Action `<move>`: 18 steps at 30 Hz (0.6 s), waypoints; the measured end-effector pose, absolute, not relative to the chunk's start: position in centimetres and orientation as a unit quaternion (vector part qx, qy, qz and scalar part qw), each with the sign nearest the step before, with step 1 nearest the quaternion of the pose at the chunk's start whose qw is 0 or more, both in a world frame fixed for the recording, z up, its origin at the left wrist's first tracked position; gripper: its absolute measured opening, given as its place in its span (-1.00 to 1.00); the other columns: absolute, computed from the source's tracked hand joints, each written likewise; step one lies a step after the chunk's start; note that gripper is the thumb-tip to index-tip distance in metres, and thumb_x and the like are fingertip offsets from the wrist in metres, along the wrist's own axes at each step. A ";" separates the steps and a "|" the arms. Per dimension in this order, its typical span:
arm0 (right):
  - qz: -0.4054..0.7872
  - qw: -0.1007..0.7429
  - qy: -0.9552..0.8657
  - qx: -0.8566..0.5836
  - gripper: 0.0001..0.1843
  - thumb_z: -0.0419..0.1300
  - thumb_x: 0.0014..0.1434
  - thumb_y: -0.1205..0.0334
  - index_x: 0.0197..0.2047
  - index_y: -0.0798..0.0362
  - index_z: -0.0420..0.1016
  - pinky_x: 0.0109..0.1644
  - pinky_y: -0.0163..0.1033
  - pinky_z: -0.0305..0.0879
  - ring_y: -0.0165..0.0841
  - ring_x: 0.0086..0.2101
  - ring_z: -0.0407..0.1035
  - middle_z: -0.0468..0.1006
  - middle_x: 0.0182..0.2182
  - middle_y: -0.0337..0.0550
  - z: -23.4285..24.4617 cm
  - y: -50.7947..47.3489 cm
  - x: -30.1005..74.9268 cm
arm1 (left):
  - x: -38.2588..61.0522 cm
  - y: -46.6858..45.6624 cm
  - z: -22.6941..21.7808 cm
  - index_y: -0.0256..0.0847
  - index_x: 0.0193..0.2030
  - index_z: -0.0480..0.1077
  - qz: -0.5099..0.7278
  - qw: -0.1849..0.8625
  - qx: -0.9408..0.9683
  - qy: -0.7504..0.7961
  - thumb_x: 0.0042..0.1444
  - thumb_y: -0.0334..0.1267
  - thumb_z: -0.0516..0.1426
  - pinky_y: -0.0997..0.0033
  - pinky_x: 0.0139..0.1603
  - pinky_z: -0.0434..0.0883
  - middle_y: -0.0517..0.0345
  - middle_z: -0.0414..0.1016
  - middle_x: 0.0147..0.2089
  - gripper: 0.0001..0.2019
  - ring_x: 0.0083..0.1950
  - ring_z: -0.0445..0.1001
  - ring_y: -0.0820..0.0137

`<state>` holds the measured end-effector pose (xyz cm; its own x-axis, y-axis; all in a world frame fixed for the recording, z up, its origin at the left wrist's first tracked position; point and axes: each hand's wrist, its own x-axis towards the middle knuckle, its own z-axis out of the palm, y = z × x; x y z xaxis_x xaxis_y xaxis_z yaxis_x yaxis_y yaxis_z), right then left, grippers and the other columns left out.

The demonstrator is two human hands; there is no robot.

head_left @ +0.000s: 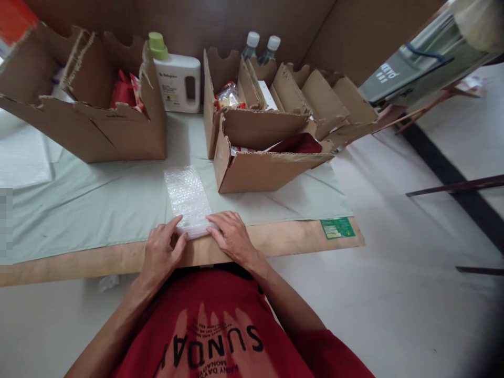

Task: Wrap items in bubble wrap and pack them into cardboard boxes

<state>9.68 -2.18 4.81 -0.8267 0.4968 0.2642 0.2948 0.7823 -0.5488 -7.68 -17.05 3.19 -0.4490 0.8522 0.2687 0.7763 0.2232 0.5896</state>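
Observation:
A strip of clear bubble wrap lies on the pale green cloth, running away from me. Its near end is rolled or folded up at the table's front edge. My left hand pinches that near end from the left, thumb and fingers closed on it. My right hand rests on the same end from the right, fingers pressing down on the wrap.
Two torn cardboard boxes stand behind the wrap, one on the left and one on the right, with red packets inside. A white bottle with a green cap and two capped bottles stand at the back. A green sticker marks the wooden table edge.

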 end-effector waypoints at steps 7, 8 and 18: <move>0.177 0.196 -0.954 -0.143 -0.74 0.21 0.39 0.29 0.12 -0.01 0.56 0.23 0.03 0.23 -0.11 0.25 0.32 0.60 0.15 -0.02 4.3 -1.8 10.1 | -8.2 -15.9 2.5 -0.21 0.10 0.49 0.306 -0.016 0.519 0.798 0.35 -0.15 0.10 0.15 -0.03 0.44 -0.02 0.57 -0.19 -0.70 -0.14 0.52 0.16; 0.177 0.184 -0.957 -0.137 -0.75 0.20 0.39 0.31 0.10 -0.01 0.58 0.23 0.03 0.23 -0.11 0.26 0.32 0.61 0.13 -0.03 4.1 -1.7 9.9 | -8.1 -16.1 2.8 -0.22 0.11 0.48 0.312 -0.033 0.531 0.787 0.35 -0.15 0.11 0.11 0.02 0.44 -0.11 0.57 -0.07 -0.70 -0.05 0.52 0.12; 0.270 0.159 -0.932 -0.182 -0.72 0.18 0.44 0.21 0.15 0.02 0.56 0.16 -0.06 0.29 -0.20 0.05 0.45 0.66 0.02 -0.04 4.7 -1.7 9.3 | -8.1 -17.2 3.4 -0.22 0.11 0.45 0.347 0.006 0.593 0.726 0.37 -0.30 0.12 0.19 -0.01 0.42 0.03 0.61 -0.15 -0.78 -0.11 0.53 0.22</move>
<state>9.28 -1.66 4.66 -0.8834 0.4248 0.1977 0.2537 0.7883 -0.5606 -8.09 -17.21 3.41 -0.2966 0.8656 0.4033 0.8575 0.0555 0.5116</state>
